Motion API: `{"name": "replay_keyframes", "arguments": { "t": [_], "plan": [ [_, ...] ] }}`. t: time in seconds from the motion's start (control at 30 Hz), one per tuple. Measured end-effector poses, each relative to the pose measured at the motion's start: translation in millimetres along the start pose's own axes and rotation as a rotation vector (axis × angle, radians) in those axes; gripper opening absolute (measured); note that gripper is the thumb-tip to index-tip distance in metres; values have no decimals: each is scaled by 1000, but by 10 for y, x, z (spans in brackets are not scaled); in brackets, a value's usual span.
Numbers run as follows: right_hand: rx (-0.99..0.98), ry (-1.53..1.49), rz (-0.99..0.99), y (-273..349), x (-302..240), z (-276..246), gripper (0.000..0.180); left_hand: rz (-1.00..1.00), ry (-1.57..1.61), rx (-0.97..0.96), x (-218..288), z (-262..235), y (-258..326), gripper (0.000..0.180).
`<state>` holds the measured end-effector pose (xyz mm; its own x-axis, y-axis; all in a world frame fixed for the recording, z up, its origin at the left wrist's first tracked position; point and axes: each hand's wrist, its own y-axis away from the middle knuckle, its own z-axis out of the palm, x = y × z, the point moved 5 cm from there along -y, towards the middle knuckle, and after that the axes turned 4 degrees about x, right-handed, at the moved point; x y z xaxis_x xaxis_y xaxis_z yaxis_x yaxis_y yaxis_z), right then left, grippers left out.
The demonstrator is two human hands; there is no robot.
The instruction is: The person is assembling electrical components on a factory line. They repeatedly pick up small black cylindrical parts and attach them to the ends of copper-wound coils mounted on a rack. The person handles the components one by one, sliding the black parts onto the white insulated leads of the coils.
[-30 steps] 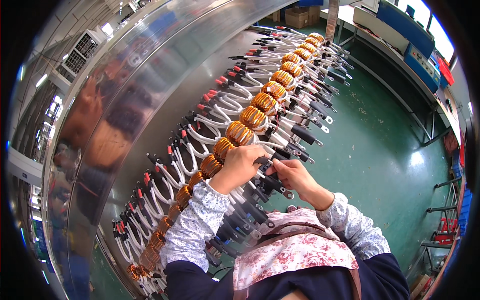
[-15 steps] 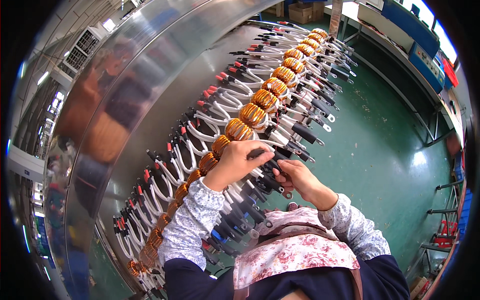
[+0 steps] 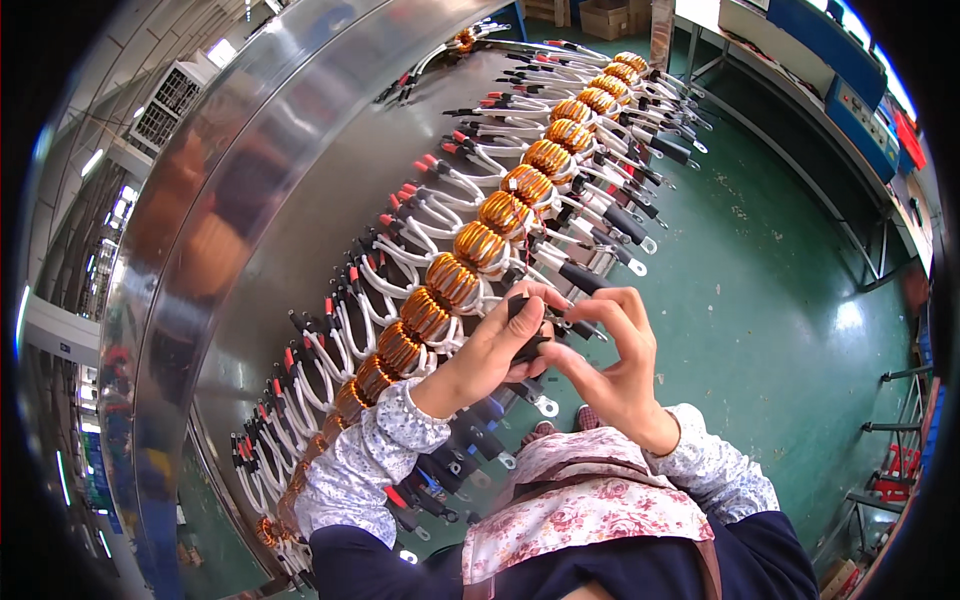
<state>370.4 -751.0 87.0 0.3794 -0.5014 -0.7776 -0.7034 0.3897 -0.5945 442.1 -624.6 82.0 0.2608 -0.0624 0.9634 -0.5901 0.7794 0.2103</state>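
**Black-sleeved lead pinched between both hands at a row of copper coils**

Black-sleeved lead [image 3: 528, 335] sits at the centre of the view, just in front of the coil row, held at the near edge of the bench. Largest in the scene is the curved polished steel wall [image 3: 230, 200], whose mirror-like surface reflects blurred orange and dark shapes. Below it lies the grey metal bench [image 3: 330, 215], smooth and dull, and beside that the green painted floor [image 3: 780, 300], scuffed and glossy under the lights. Along the bench runs a row of toroidal coils [image 3: 480, 245], each a fat ring wound in bright copper wire with a ribbed surface; white insulated leads with red and black ends fan out from them on both sides. Compared with the views half a second and one second earlier, both hands have lifted slightly off the row and drawn the lead up clear of its neighbours, so the work now centres on this single lead rather than on the coil bodies. The left hand [image 3: 490, 355] has thumb and fingers pressed together around the black sleeve. The right hand [image 3: 615, 365] pinches the same lead's outer end with fingertips, the remaining fingers arched. Floral cloth sleeves cover both forearms.
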Motion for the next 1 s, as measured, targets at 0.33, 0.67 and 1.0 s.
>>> {"name": "replay_keyframes", "arguments": {
  "t": [0.33, 0.67, 1.0],
  "plan": [
    [-55, -851, 560, 50, 466, -145, 11, 17, -246, 102, -22, 51, -177, 38],
    [-628, -1215, 1319, 511, 642, 27, 27, 286, -1043, 281, -105, -453, -133, 14],
    [-567, -1048, 1416, 694, 586, 274, 31, 399, -1037, 278, -210, -482, -79, 11]
  ]
}}
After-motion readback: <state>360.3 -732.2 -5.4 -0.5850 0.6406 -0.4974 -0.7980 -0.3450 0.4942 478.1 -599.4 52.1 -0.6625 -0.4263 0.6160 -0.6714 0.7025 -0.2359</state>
